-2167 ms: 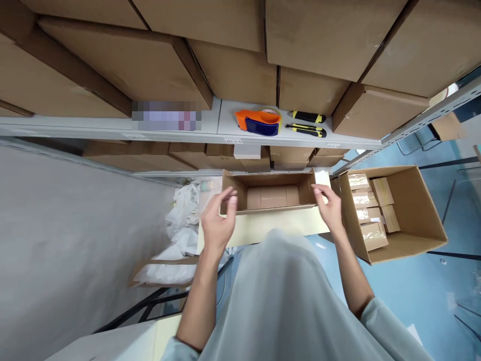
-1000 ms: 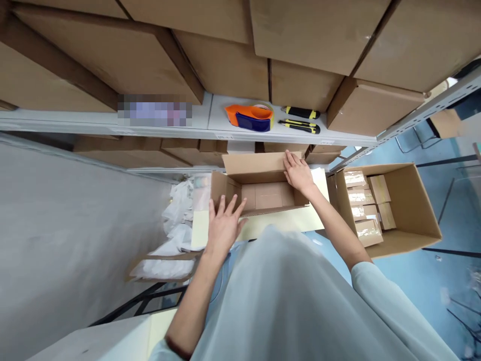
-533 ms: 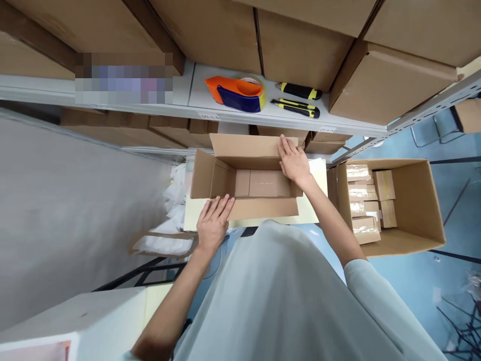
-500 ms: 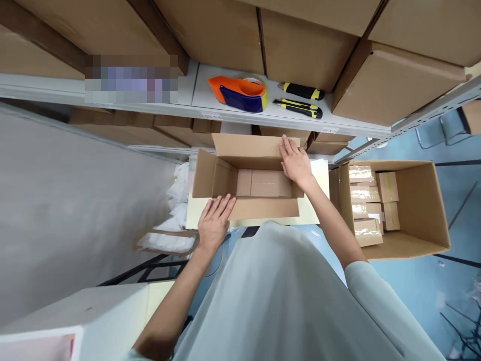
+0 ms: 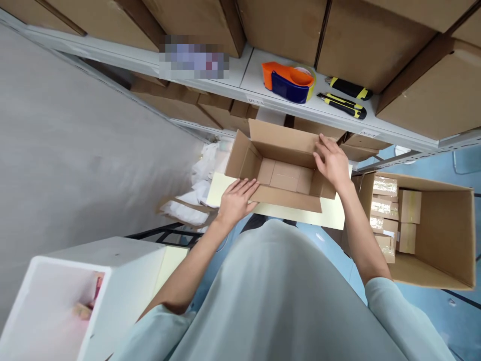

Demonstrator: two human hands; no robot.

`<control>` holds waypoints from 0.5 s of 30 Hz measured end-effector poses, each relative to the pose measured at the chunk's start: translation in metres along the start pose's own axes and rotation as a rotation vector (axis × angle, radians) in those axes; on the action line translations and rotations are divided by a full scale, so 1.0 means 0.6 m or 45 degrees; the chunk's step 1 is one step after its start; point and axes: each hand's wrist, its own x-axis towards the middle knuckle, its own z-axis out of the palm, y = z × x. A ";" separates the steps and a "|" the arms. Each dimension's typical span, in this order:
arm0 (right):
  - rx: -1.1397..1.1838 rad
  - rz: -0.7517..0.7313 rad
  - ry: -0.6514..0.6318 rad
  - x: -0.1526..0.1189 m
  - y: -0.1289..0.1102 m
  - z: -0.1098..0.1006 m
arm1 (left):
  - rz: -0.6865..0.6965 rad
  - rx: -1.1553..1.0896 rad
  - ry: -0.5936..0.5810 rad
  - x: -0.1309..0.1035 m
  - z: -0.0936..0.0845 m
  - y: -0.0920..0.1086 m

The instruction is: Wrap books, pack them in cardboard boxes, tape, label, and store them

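Observation:
An open cardboard box with its flaps folded outward sits on a pale yellow board in front of me. Nothing lies on the part of its bottom that I can see. My left hand rests with stretched fingers on the left end of the near flap. At the far right corner, my right hand touches the end of the far flap, fingers extended and thumb apart.
A shelf above holds an orange and blue tape dispenser, two utility knives and large cartons. To the right, a big carton contains several small taped boxes. A white foam box stands at lower left.
My view has turned, so the shelf and box appear tilted and farther right. Both hands stay at the box; the right thumb has spread away from its fingers.

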 end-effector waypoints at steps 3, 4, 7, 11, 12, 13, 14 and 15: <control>0.033 0.014 0.114 -0.018 -0.029 -0.023 | 0.134 -0.139 0.193 -0.006 -0.024 0.002; 0.040 0.025 0.156 -0.025 -0.049 -0.032 | 0.168 -0.196 0.270 -0.010 -0.036 0.001; 0.092 0.055 0.298 -0.042 -0.146 -0.060 | 0.156 -0.367 0.508 -0.022 -0.075 -0.018; 0.313 0.060 0.354 -0.054 -0.333 -0.077 | -0.126 -0.536 0.768 -0.035 -0.099 -0.104; 0.397 0.057 0.326 -0.055 -0.380 -0.070 | -0.214 -0.571 0.780 -0.037 -0.095 -0.137; 0.493 0.038 0.290 -0.055 -0.425 -0.058 | -0.291 -0.596 0.764 -0.040 -0.087 -0.172; 0.598 0.029 0.231 -0.053 -0.466 -0.039 | -0.354 -0.607 0.724 -0.041 -0.076 -0.208; 0.706 0.027 0.161 -0.049 -0.503 -0.014 | -0.404 -0.604 0.668 -0.041 -0.061 -0.245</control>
